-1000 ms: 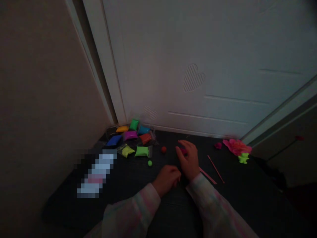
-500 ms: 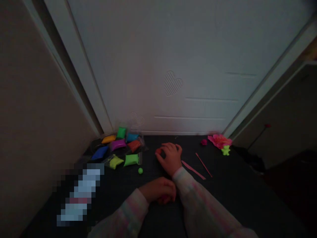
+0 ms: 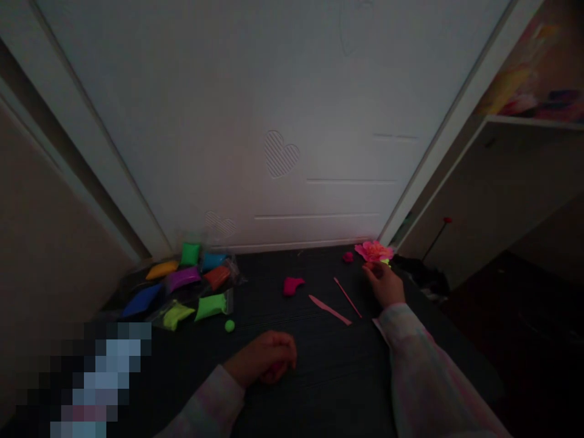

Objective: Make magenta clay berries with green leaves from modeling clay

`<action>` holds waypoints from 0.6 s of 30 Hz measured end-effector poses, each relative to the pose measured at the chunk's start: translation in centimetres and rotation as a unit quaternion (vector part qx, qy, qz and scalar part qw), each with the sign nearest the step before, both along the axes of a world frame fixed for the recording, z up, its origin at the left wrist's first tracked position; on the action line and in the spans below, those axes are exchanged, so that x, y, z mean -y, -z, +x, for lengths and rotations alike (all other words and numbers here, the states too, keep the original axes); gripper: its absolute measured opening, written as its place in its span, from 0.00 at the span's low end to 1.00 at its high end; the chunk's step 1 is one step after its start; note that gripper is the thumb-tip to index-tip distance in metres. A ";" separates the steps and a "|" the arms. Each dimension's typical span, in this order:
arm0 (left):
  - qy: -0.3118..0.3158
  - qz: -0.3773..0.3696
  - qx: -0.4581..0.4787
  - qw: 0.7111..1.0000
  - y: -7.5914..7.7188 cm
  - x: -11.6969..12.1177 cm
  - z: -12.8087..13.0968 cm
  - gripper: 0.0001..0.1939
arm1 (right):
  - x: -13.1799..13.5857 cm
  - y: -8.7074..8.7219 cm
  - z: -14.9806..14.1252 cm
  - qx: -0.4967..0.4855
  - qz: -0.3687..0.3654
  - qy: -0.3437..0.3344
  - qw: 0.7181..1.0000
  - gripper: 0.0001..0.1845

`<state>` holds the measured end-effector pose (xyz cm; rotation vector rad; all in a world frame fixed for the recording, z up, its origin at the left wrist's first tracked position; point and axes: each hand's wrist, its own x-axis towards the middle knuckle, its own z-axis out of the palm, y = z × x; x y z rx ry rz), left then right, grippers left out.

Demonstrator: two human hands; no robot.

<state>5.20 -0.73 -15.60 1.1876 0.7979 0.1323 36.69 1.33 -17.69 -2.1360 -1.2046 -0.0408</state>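
Observation:
My left hand [image 3: 264,358] rests low on the dark table with its fingers curled round a lump of pink clay [image 3: 277,366], mostly hidden by them. At the right, my right hand [image 3: 385,285] is over the table beside a yellow-green figure [image 3: 387,263], which it partly covers. Its thumb and forefinger look slightly apart, and I see nothing between them. A shaped piece of pink clay [image 3: 292,286] lies alone near the middle. To its right are a pink modelling knife [image 3: 330,309] and a thin pink stick tool [image 3: 347,297].
Several bags of coloured clay [image 3: 183,278] lie at the left, with a small green ball [image 3: 229,326] in front. A pink flower [image 3: 375,250] and a small pink lump [image 3: 348,257] sit at the back right, near the white door [image 3: 228,121]. A blurred patch covers the lower left.
My right hand has left the pink clay piece in the middle and moved right, towards the yellow-green figure. My left hand stays curled low down. The view has turned rightward.

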 end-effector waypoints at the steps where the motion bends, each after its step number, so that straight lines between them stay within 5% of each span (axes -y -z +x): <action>1: -0.002 -0.002 0.001 1.000 0.0 0.0 0.0 0.08 | -0.3 0.1 -0.1 -0.006 -0.007 -0.004 1.000 0.17; 11: -0.028 -0.025 0.024 0.999 0.2 0.0 0.0 0.09 | -1.8 1.0 -0.7 -0.013 -0.075 -0.050 0.996 0.16; 18: -0.066 -0.052 0.065 0.994 0.5 0.1 -0.2 0.08 | -1.1 0.0 -1.1 0.029 -0.004 -0.046 0.999 0.23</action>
